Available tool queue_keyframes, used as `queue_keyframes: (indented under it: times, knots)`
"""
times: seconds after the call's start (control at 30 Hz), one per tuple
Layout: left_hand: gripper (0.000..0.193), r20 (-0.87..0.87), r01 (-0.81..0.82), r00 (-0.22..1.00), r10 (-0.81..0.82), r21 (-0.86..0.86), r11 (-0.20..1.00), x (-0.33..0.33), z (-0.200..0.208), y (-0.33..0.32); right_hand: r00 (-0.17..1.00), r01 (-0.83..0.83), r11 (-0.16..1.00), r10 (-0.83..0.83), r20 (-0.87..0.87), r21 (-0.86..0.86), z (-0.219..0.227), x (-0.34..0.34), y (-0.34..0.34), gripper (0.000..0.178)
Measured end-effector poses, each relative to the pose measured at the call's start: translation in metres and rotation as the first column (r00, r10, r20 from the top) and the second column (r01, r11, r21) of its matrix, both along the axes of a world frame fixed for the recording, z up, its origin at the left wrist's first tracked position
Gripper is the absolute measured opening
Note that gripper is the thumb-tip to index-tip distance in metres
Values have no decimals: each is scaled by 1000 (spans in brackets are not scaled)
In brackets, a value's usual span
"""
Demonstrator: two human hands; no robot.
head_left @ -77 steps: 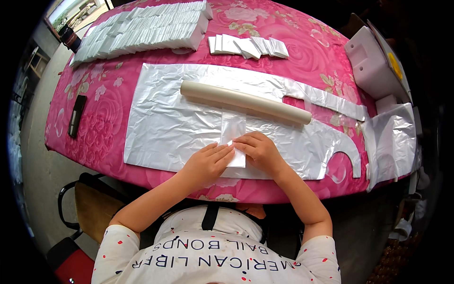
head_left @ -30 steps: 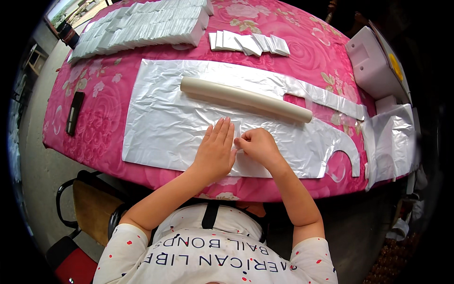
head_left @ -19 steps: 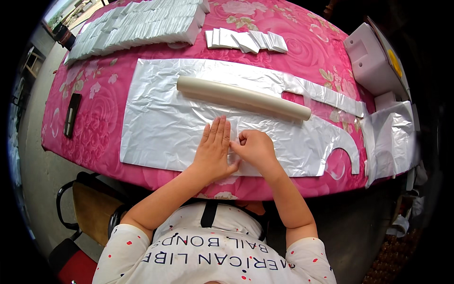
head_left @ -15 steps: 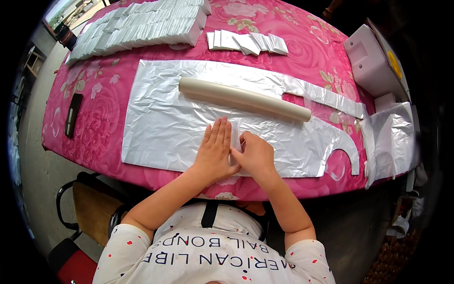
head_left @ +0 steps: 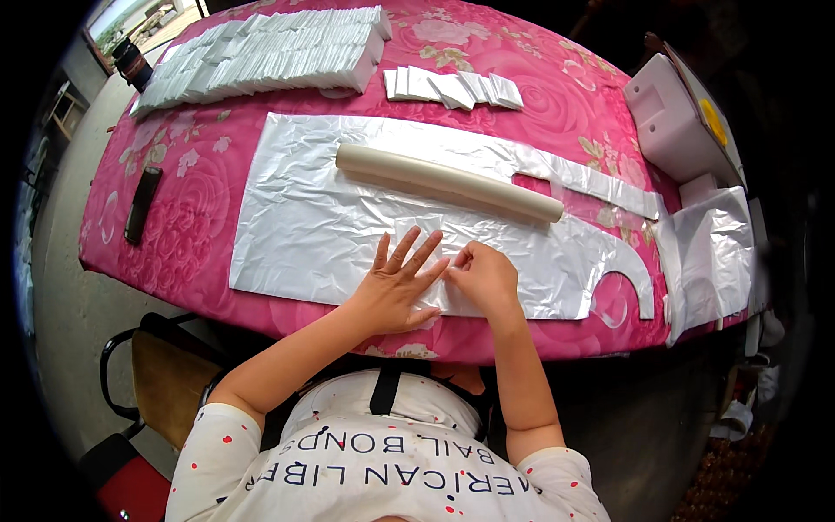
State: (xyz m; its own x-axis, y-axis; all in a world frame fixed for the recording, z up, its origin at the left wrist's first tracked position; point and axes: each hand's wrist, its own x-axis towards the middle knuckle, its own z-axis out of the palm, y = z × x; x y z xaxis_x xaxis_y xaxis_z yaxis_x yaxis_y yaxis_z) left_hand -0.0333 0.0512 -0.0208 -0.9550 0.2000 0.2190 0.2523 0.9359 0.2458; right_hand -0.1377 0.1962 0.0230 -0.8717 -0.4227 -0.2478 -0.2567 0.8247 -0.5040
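White plastic film, laid flat as a stack of apron-like sheets (head_left: pixel 291 209) with strap-shaped ends at the right, covers the table before me. My left hand (head_left: pixel 396 291) lies palm down on its near part, fingers spread. Beside it, my right hand (head_left: pixel 485 278) has thumb and fingertips drawn together in a pinch, close to the left fingertips. What sits in that pinch, perhaps thin film, cannot be made out. Beyond both hands a long pale beige tube (head_left: pixel 448 182) rests slantwise on the sheets.
Folded white packets stand in a large block of rows (head_left: pixel 261 56), with a small row of packets (head_left: pixel 452 88) to its right. A dark oblong object (head_left: pixel 143 205) lies left. More film (head_left: pixel 709 257) hangs at the right edge, near a white foam box (head_left: pixel 665 109).
My left hand's fingers have gone from close together to spread. The right hand has moved slightly right, still pinched. The folded film seen between the hands no longer shows clearly.
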Motion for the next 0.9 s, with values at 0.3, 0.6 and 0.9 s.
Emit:
queue_keyframes:
  times: [0.3, 0.6, 0.9]
  knots:
    - [46, -90, 102, 990, -113, -113, 988, 25, 1, -38, 996, 22, 1000, -23, 83, 16, 8, -1, -1, 28]
    - [44, -89, 49, 994, -65, -169, 984, 49, 8, -54, 997, -8, 1000, 8, 72, -1, 10, 9, -1, 20]
    - [23, 554, -482, 750, -360, 832, 276, 126, 14, -33, 784, -500, 835, 323, -530, -229, 7, 7, -29, 30]
